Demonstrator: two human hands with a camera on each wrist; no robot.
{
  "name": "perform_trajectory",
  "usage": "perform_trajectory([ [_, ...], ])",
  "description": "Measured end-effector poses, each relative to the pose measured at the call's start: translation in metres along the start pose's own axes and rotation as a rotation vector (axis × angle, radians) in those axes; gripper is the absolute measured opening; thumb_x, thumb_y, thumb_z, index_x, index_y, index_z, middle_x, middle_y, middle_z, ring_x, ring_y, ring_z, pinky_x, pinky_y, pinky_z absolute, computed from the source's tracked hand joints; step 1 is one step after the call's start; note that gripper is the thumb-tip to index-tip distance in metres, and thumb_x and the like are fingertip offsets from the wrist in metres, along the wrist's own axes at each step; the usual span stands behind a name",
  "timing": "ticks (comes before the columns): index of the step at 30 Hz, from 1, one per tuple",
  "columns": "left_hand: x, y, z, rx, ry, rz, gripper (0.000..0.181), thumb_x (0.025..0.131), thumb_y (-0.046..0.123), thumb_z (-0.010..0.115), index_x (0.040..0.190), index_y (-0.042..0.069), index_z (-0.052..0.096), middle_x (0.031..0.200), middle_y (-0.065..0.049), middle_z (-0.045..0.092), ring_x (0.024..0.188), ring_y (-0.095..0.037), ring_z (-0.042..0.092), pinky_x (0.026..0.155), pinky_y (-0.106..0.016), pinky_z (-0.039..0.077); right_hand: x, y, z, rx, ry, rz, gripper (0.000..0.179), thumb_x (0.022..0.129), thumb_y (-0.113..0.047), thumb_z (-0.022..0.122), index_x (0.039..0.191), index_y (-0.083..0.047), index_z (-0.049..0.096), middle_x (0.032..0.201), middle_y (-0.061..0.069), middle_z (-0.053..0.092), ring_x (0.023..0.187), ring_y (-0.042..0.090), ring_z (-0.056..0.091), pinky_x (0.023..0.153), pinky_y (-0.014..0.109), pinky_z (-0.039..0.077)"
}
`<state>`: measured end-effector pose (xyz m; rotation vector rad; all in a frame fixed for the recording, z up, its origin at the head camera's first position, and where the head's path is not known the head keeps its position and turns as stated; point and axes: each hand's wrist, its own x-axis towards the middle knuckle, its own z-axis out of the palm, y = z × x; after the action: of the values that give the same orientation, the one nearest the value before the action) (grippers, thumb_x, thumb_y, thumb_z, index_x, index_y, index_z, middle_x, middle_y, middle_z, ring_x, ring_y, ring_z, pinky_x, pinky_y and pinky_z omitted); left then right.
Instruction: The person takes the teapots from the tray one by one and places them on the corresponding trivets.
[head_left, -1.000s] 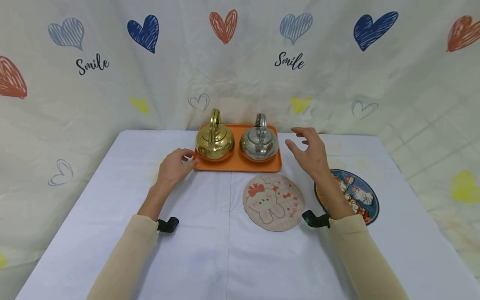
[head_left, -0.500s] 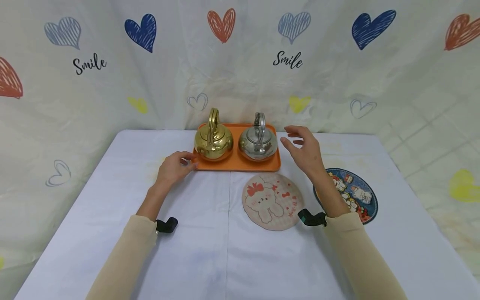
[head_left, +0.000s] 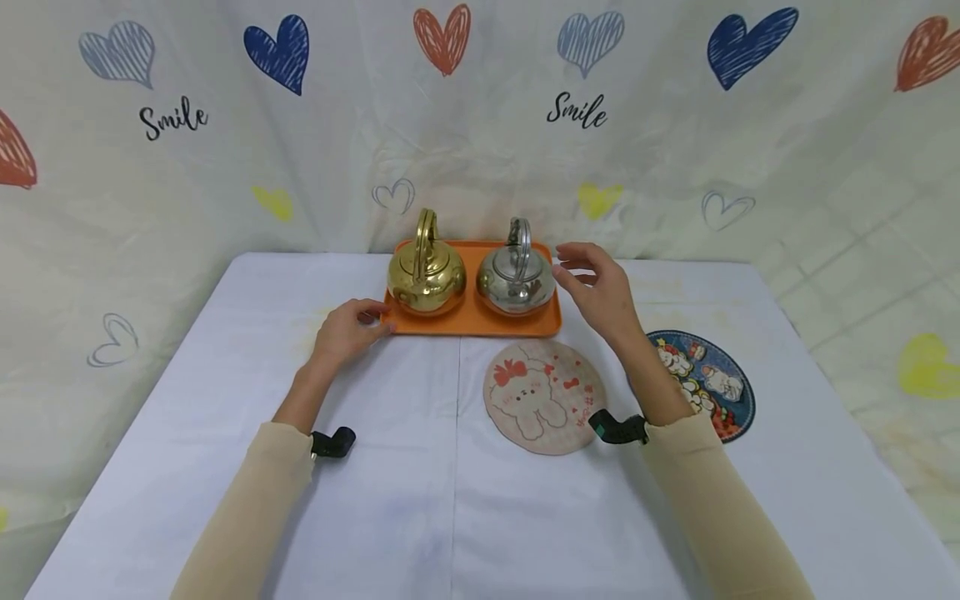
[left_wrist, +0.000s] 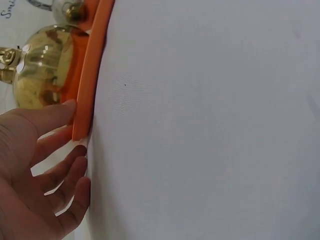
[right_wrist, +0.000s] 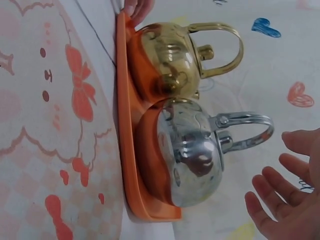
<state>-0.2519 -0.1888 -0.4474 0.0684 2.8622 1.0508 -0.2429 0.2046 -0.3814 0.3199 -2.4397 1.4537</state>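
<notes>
An orange tray (head_left: 472,325) holds a gold teapot (head_left: 427,277) on its left side and a silver teapot (head_left: 516,280) on its right, both with upright loop handles. At the tray's left front corner, my left hand (head_left: 347,335) pinches the rim; in the left wrist view the thumb (left_wrist: 62,111) lies over the edge, the other fingers lower and outside. My right hand (head_left: 602,292) hovers right of the silver teapot, fingers loosely bent and holding nothing. The right wrist view shows a gap between its fingertips and the silver handle (right_wrist: 255,127).
A round pink mat (head_left: 545,400) with a rabbit drawing lies in front of the tray. Right of it, partly under my right forearm, is a blue patterned oval mat (head_left: 723,387). A heart-printed curtain (head_left: 480,125) hangs behind the white-covered table (head_left: 390,517).
My right hand has moved left, closer to the silver teapot. The left hand stays at the tray's corner. Tray and teapots keep their places, while the head view tilts slightly.
</notes>
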Motion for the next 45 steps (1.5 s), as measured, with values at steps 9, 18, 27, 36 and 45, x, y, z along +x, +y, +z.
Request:
perform_trajectory([
  [9,0.003,-0.001,-0.001,-0.039,0.001,-0.013,0.044,0.096,0.031,0.076,0.134,0.011,0.069,0.135,-0.017,0.066,0.125,-0.034,0.061,0.110,-0.050,0.047,0.006,-0.001,0.008,0.045,-0.048,0.028,0.042,0.103,-0.024,0.068,0.140,-0.006,0.061,0.138,0.015,0.065,0.122,0.027,0.063,0.103,0.036,0.052],
  [18,0.002,-0.005,0.000,-0.048,-0.008,-0.020,0.044,0.096,0.033,0.076,0.133,0.011,0.069,0.136,-0.017,0.066,0.126,-0.034,0.060,0.112,-0.050,0.046,0.008,-0.003,0.016,0.105,-0.053,0.036,0.040,0.102,-0.020,0.068,0.138,-0.004,0.061,0.133,0.017,0.067,0.118,0.022,0.063,0.094,0.016,0.050],
  [27,0.003,-0.009,0.002,-0.063,-0.005,-0.017,0.043,0.096,0.033,0.076,0.133,0.012,0.069,0.137,-0.016,0.066,0.128,-0.034,0.060,0.113,-0.051,0.045,0.007,-0.007,0.023,0.121,-0.068,0.069,0.043,0.102,-0.027,0.068,0.139,-0.006,0.061,0.131,0.015,0.068,0.121,0.024,0.063,0.104,0.032,0.054],
  [36,0.002,-0.008,0.000,-0.063,-0.012,-0.008,0.043,0.097,0.033,0.075,0.133,0.012,0.068,0.138,-0.017,0.064,0.130,-0.036,0.059,0.114,-0.052,0.045,0.009,-0.010,0.027,0.125,-0.068,0.048,0.039,0.103,-0.021,0.067,0.139,-0.008,0.062,0.130,0.017,0.069,0.121,0.027,0.064,0.103,0.029,0.052],
  [45,0.002,-0.006,0.002,-0.065,-0.014,-0.014,0.043,0.097,0.032,0.075,0.134,0.011,0.068,0.139,-0.018,0.064,0.130,-0.036,0.059,0.114,-0.052,0.045,0.011,-0.009,0.029,0.143,-0.069,0.067,0.037,0.101,-0.017,0.069,0.137,-0.008,0.064,0.127,0.016,0.070,0.117,0.024,0.066,0.097,0.021,0.053],
])
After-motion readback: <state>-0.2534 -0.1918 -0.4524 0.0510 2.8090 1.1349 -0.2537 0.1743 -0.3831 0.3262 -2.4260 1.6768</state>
